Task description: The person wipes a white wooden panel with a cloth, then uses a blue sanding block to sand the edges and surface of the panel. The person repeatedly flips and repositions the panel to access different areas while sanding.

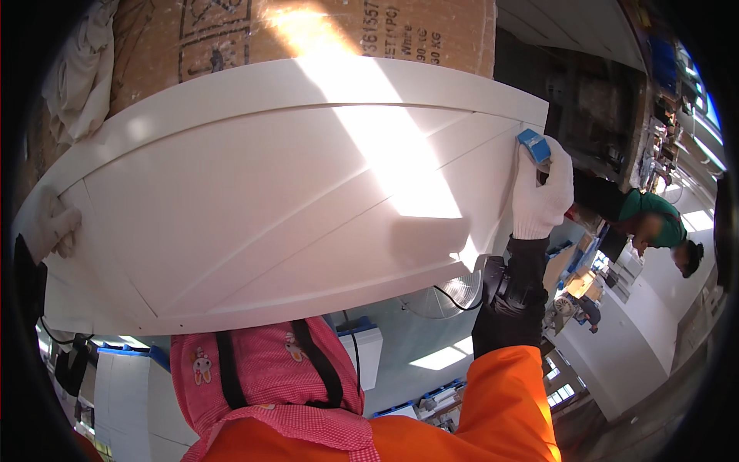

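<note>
A large white panel with a raised border and a diagonal band lies across the view in front of me. My right hand, in a white knit glove, is closed around a small blue block, perhaps a sanding block, at the panel's right end near the far corner. Over at the panel's left end, my left hand, also gloved in white, has its fingers curled on the border. Part of that hand is lost in the dark rim of the picture.
Under the panel's far side is a cardboard box. A crumpled pale cloth lies at the far left. Below the near edge, a fan stands on the floor. One person in green is off to the right, amid boxes and another worker.
</note>
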`<move>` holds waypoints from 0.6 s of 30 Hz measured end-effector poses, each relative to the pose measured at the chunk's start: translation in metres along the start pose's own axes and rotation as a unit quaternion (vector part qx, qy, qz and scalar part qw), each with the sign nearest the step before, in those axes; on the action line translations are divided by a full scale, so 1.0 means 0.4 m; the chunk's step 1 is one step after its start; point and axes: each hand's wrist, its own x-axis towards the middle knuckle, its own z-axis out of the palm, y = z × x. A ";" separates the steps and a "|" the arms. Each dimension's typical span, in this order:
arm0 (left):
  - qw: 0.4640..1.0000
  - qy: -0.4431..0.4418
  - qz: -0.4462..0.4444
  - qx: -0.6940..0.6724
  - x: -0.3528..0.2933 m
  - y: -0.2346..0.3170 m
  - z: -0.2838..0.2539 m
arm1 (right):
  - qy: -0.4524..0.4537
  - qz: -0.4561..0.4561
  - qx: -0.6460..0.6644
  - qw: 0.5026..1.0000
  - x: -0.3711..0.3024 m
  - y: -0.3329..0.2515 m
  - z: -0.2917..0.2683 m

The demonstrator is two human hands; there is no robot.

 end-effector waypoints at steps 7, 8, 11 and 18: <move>1.000 -0.010 -0.001 -0.026 0.005 -0.006 -0.007 | -0.009 -0.026 -0.026 0.999 -0.015 0.006 -0.021; 0.999 -0.017 -0.006 -0.026 0.007 -0.007 -0.008 | -0.001 -0.040 -0.020 0.999 0.009 0.002 -0.013; 0.999 -0.009 0.008 -0.044 0.007 -0.001 -0.007 | 0.003 -0.035 -0.008 0.999 0.047 0.011 0.001; 1.000 0.003 -0.014 -0.020 -0.019 0.003 -0.012 | -0.010 -0.033 -0.033 0.999 0.016 0.013 -0.014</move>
